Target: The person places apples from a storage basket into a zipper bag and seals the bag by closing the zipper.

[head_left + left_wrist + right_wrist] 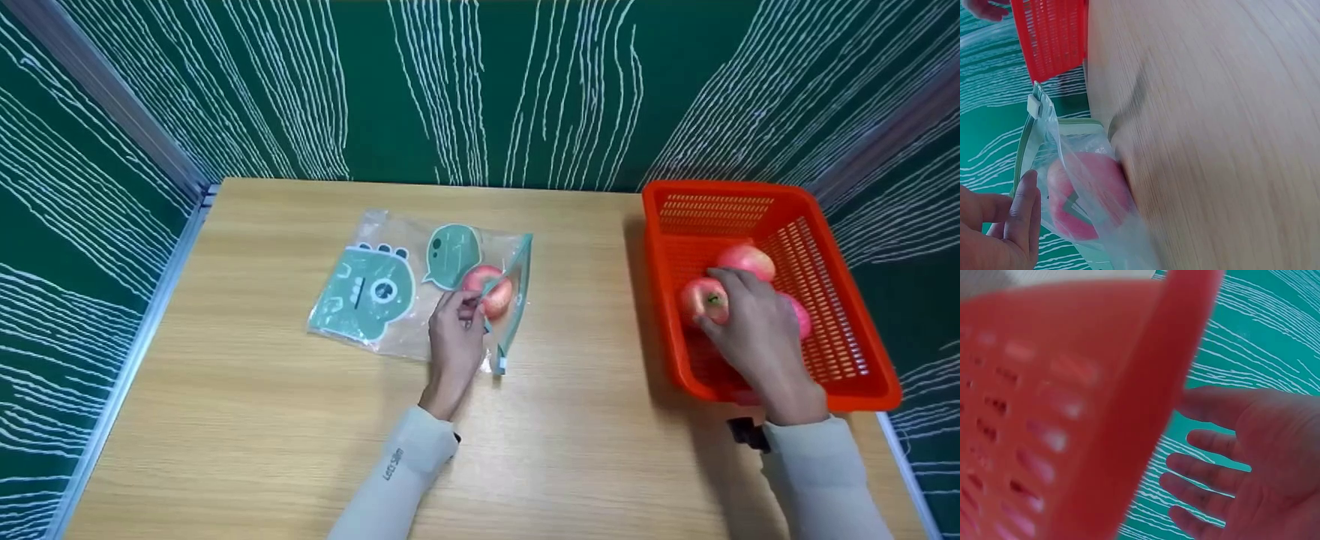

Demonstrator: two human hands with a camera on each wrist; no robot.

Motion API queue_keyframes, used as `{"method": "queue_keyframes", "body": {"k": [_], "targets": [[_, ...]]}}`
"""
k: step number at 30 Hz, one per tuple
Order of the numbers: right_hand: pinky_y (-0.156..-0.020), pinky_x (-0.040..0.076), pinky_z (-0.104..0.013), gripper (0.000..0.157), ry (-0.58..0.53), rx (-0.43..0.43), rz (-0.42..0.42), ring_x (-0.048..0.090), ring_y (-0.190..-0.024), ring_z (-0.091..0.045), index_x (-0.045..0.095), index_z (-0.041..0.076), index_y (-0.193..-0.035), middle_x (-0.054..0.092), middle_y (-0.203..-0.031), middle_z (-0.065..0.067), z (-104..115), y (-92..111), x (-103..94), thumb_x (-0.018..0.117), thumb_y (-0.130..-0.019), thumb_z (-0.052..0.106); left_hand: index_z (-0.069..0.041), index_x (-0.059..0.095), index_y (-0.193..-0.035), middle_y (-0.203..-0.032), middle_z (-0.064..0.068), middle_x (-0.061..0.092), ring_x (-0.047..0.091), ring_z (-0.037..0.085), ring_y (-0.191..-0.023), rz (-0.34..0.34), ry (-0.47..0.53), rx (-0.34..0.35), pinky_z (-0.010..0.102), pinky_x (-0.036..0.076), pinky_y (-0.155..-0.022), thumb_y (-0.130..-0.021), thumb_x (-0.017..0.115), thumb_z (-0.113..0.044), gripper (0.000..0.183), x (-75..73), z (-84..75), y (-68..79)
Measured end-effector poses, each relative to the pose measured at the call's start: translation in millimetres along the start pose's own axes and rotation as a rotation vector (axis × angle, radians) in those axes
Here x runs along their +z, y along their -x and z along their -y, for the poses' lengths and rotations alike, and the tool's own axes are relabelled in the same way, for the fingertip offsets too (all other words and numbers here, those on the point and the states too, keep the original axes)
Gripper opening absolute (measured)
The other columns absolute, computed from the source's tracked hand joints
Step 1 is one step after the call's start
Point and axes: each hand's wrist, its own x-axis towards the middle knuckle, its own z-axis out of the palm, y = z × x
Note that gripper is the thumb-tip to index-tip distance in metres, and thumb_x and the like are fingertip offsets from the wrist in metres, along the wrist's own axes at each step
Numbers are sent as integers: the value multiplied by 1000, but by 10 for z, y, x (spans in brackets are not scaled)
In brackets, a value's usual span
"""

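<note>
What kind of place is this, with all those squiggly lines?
Probably a small booth or work corner, though I can't see beyond it. A pale wood-grain table stands among dark green walls with wavy white lines, behind and on both sides, and straight grey posts mark the far corners.

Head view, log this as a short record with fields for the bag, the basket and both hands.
Zip bag: clear with green cartoon print, lying on the table
Bag contents: one apple, near the open end
Left hand: pinches the bag's edge at the opening
Basket: red plastic, right of the bag
Basket contents: at least three apples
Right hand: over the basket's apples, contact unclear
</note>
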Motion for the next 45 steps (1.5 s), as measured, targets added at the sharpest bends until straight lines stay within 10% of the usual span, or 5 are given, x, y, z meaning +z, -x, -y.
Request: {"method": "queue_keyframes", "body": {"k": [27,45], "targets": [[-78,60,-69,73,132,-158,149,64,-84,-43,58,-2,-140,67,-108,-27,-272,-147,-129,92,-77,4,6,72,-113,-106,16,69,70,24,-85,4,5,34,25,61,-67,-93,67,14,22,-12,-1,-14],[-77,63,-61,81,194,-114,404,63,-83,-37,54,3,-144,67,-107,-21,-320,-390,-248,95,-75,12,5,73,-111,-103,14,68,70,24,-86,4,-8,25,27,61,-73,-93,67,13,20,-10,6,5]]}}
